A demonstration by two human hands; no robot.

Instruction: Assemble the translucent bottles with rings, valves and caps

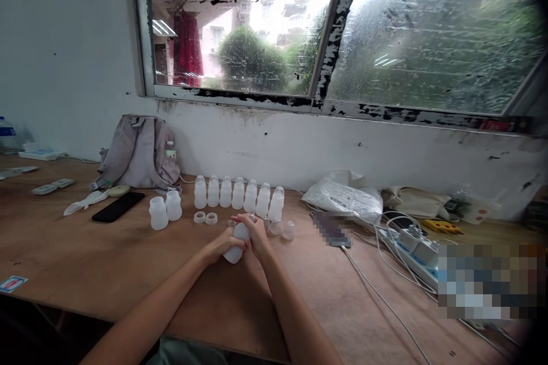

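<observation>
A milky-white baby bottle is tilted between my two hands just above the wooden table. My left hand wraps its body, while my right hand closes over the top end, hiding the neck. Behind my hands stands a row of several capped baby bottles. To the left are two uncapped bottles, one nearer and one behind it. Two whitish rings, a left one and a right one, lie between these groups. A clear nipple-shaped piece rests right of my right hand.
A black phone and a grey backpack are on the left. At the right lie a plastic-wrapped package, a blurred-out phone on a cable, and a power strip with tangled cords. A windowed wall bounds the table's back.
</observation>
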